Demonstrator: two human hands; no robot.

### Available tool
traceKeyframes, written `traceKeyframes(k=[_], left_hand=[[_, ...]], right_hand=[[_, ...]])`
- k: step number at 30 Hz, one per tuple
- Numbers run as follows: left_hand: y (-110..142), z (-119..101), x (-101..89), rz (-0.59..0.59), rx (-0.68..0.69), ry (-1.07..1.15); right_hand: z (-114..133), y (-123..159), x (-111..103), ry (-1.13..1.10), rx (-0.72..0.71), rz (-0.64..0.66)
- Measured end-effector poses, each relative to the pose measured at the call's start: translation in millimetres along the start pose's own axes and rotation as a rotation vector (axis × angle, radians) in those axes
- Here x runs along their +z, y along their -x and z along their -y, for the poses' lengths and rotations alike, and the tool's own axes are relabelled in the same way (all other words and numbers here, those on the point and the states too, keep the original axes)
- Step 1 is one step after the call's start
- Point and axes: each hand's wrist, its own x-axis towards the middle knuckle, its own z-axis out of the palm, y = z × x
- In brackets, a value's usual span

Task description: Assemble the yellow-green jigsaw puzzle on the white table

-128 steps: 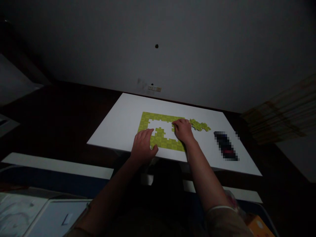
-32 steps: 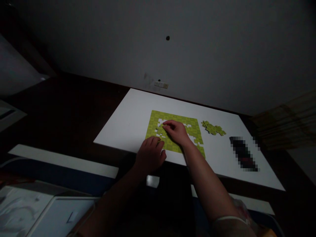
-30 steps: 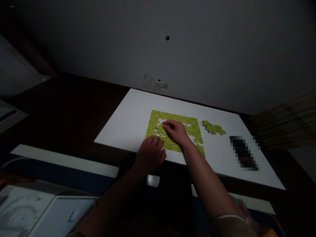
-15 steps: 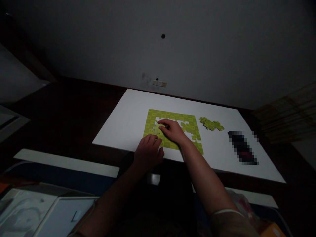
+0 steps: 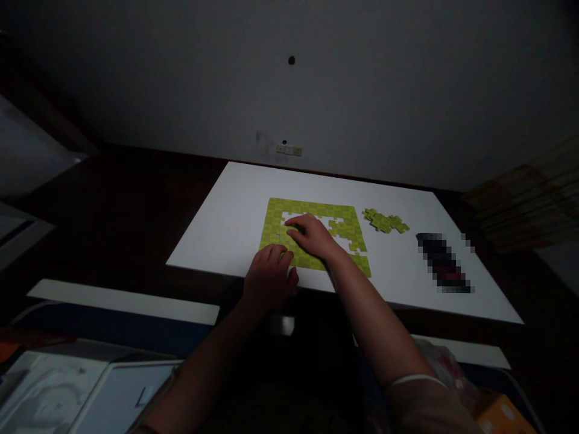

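A green jigsaw puzzle [image 5: 271,218] lies flat on the white table, its border joined and white gaps showing inside it. My right hand [image 5: 315,237] is over the inner left part of the puzzle, thumb and forefinger curved and apart. Green pieces lie under its fingertips, and no piece is visibly lifted. At the puzzle's near left edge rests my left hand [image 5: 270,272], fingers loosely bent and spread, touching the border with nothing visible in them. Right of the puzzle is a small heap of loose green puzzle pieces [image 5: 383,221].
The white table [image 5: 203,226] stands against a grey wall with a socket strip [image 5: 289,150]. A blurred dark object [image 5: 443,263] lies at the table's right. Beside me are an open white box [image 5: 122,392] on the left and an orange box [image 5: 500,415] on the right.
The puzzle piece by my right fingertips now lies flatter among its neighbours. My right thumb and forefinger have shifted slightly; my left hand stays at the near edge. The view has tilted a little.
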Motion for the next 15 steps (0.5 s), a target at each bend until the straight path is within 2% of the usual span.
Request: traceKeyframes(k=[11,15], left_hand=[[-0.2,-0.2,-0.3,0.011,0.002,0.001],[0.0,0.0,-0.5,0.007,-0.002,-0.005]], right_hand=[[2.1,-0.9,-0.6,-0.004,0.013,-0.009],[2.0,-0.4,0.2,-0.146,0.056,-0.056]])
